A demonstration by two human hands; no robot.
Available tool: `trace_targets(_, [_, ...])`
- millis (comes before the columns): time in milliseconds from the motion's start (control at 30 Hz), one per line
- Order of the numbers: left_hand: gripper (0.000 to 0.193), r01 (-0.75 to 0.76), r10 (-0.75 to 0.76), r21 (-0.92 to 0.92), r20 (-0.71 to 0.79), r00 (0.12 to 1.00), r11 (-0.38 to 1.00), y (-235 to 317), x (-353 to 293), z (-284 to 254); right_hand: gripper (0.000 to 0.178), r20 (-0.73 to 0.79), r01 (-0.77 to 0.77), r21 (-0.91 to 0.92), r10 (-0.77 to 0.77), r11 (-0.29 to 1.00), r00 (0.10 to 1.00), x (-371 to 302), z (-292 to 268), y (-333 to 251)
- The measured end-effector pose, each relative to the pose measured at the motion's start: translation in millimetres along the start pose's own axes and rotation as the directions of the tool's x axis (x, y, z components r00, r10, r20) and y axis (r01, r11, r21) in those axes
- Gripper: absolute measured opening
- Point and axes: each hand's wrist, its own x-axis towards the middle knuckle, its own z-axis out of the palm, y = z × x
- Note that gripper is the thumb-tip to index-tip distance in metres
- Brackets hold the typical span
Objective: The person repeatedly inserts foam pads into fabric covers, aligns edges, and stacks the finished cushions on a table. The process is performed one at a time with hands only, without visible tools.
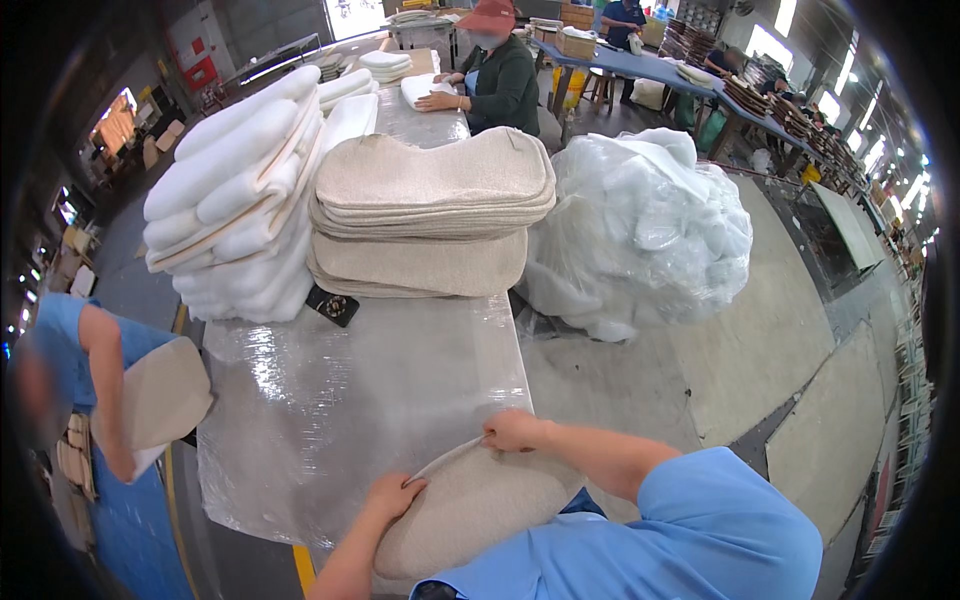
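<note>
At the near end of the table I hold a beige fabric piece (470,510) with a rounded outline, tilted against my body. My left hand (392,495) pinches its upper edge on the left side. Farther along the same edge, my right hand (515,432) grips it with closed fingers. Beyond my hands rises a stack of similar beige fabric pieces (430,185), in an upper and a lower pile. Whether the held piece has anything inside is hidden.
The table (340,390) is covered in clear plastic. Folded white padding (235,190) is heaped at the left, with a small black item (332,306) beside it. A plastic-wrapped white bundle (640,235) stands right. Co-workers are at the left (110,370) and far end (500,80).
</note>
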Motion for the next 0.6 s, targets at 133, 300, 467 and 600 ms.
trace_targets(133, [0.051, -0.027, 0.016, -0.05, -0.212, 0.977, 0.998, -3.1, -11.9, 53.3, 0.028, -0.116, 0.007, 0.109, 0.006, 0.994, 0.993, -20.7, 40.5, 14.3])
trace_targets(300, [0.047, -0.039, 0.018, -0.051, -0.357, 0.934, 0.998, -11.5, 7.4, 42.5, 0.024, -0.292, 0.085, 0.197, -0.025, 0.977, 0.956, -8.2, 34.3, 11.1])
trace_targets(467, [0.045, 0.01, -0.05, -0.123, -0.325, 0.944, 0.992, -10.6, 8.9, 49.5, 0.025, -0.314, 0.093, 0.246, -0.011, 0.965, 0.949, -0.3, 50.0, 19.8])
trace_targets(600, [0.044, -0.042, 0.029, -0.033, -0.324, 0.946, 0.999, -18.3, 10.9, 47.4, 0.026, -0.245, 0.096, 0.148, -0.058, 0.984, 0.968, 8.1, 42.4, 15.8])
